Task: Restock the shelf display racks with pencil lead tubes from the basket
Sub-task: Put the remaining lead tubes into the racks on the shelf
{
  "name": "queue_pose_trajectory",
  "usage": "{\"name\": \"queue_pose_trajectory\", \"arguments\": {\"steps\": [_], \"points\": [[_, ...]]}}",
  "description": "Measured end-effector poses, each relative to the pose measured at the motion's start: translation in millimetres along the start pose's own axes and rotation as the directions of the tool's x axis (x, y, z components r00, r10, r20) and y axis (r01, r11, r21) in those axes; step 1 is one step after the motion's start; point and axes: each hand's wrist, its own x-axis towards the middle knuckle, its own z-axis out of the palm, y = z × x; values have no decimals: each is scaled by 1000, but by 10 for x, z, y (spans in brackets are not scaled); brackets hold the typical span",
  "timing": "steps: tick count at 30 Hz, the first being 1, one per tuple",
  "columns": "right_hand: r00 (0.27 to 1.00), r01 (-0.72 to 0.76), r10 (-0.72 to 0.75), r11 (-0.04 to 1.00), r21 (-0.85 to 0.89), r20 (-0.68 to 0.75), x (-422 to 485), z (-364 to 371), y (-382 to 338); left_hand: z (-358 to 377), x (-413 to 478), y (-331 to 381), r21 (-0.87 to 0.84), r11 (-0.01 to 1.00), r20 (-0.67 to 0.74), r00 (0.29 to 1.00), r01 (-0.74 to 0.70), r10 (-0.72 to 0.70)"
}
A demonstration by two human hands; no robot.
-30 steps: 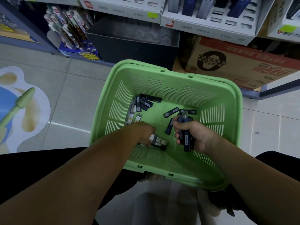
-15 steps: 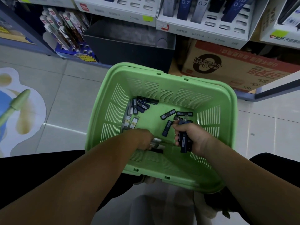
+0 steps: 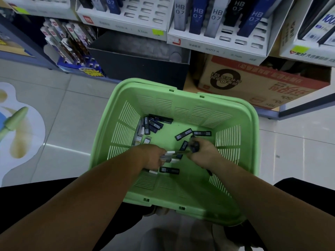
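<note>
Cardboard box (image 3: 253,84), black bin (image 3: 137,64) (under racks (image 3: 213,44))

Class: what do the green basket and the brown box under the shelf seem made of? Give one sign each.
Green basket: probably moulded plastic, smooth, slightly glossy; even slotted walls and rounded rim. Brown box: probably cardboard, matt; printed face, creased edges.

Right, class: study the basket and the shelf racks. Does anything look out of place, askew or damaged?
Nothing looks damaged or spilled. The pencil lead tubes lie loose at all angles on the floor of the green basket, not stacked. The white display rack has several empty front slots.
</note>
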Motion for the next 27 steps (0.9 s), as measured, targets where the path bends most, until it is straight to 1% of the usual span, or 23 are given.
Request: {"name": "queue_pose_trajectory", "arguments": {"steps": [1, 2, 3, 5, 7, 10, 11, 14, 18, 20, 23, 27], "points": [[996, 71, -61, 984, -166, 61, 52, -14, -43, -15, -15, 4, 10, 1000, -10, 1000, 3, -2], [989, 119, -92, 961, -250, 117, 97, -19, -87, -21, -30, 15, 15, 1000, -22, 1000, 3, -3], [982, 135, -95, 960, -245, 165, 135, -8, -127, -24, -45, 31, 18, 1000, -36, 999, 0, 0], [970, 133, -96, 979, -155, 221, 184, 30, -144, -24, -67, 93, 21, 1000, -61, 998, -16, 17], [974, 130, -107, 986, -103, 200, 218, 58, -129, -44, -72, 121, 20, 999, -90, 995, -31, 32], [987, 49, -55, 998, 38, 151, 280, 2, -135, -124, -71, 92, -47, 998, -135, 990, -38, 31], [989, 43, -52, 997, 69, 135, 283, -26, -165, -149, -77, 82, -60, 997, -143, 989, -38, 29], [992, 71, -78, 995, 73, 97, 284, -80, -293, -216, -143, 101, -62, 998, -150, 989, -20, 10], [991, 93, -94, 996, 15, 91, 271, -225, -426, -329, -252, 152, -76, 997, -108, 994, 9, -18], [994, 64, -66, 998, 22, 93, 239, -330, -467, -434, -356, 202, -57, 998, -104, 994, 12, -18], [993, -54, 31, 978, 203, 115, 89, -476, -559, -642, -601, 309, -35, 999, -142, 990, 3, -9], [988, -84, 28, 924, 374, 153, -188, -576, -748, -845, -921, 361, -100, 995, -201, 979, 26, -45]]}}
